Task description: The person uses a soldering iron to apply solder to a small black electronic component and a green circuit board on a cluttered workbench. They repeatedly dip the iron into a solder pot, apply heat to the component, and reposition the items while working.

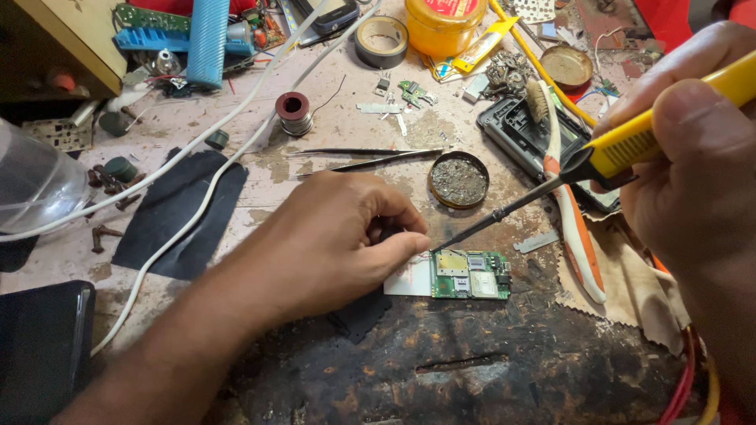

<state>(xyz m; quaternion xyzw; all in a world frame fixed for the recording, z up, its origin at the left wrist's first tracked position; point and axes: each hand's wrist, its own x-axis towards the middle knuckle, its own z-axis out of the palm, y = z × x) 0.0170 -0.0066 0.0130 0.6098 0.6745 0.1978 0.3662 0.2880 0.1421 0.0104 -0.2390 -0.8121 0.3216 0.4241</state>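
The small green glossy circuit board [470, 275] with dull metal shields lies on a scorched, rough, flaking wooden bench [472, 370]. Touching its upper left corner is the matt dark metal tip of a yellow glossy plastic soldering iron [630, 145]; right of it, frayed beige cloth [630, 287]

Left hand [339, 240] is laid palm-down, forearm stretched in from lower left, fingers curled, thumb and forefinger pinched together at the tip. Right hand [697, 173] is raised at right edge, fingers closed in a grip, thumb pressed on top.
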